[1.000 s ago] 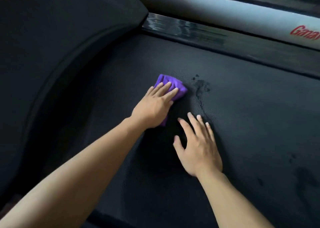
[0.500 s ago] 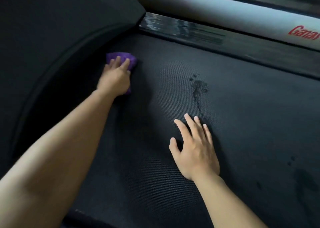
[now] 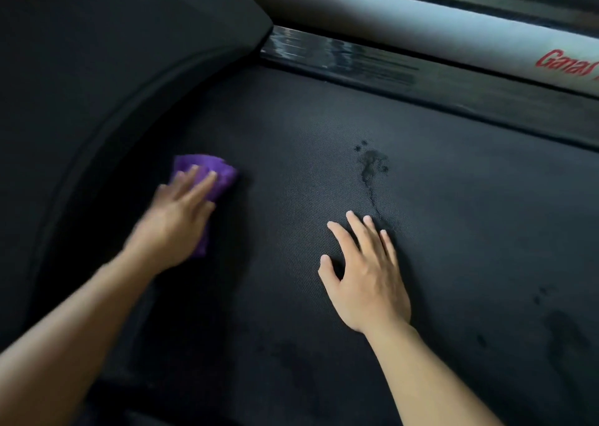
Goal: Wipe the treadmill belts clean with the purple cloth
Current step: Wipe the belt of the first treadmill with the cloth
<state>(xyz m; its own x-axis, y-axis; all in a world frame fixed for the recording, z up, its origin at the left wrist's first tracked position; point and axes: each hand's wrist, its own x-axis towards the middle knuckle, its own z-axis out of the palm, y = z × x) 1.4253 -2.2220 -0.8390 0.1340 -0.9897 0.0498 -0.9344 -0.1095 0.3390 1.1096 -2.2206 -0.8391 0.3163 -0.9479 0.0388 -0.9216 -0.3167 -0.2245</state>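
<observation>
My left hand (image 3: 176, 223) presses flat on the purple cloth (image 3: 207, 174), left of the wet stain (image 3: 371, 166) on the treadmill belt (image 3: 453, 231), my right hand (image 3: 369, 276) open and empty just below it; the stain may stay unwiped.

Two bare forearms, no sleeves in view, no watch, rings or bracelets. Left hand (image 3: 176, 221) motion-blurred (edges smeared, detail lost). Right hand (image 3: 366, 276) sharp: short trimmed nails, no polish, knuckle creases and tendon lines visible on back.

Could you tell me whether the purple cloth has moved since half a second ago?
Yes: the purple cloth slid toward the person, away from the glossy side rail.
</observation>
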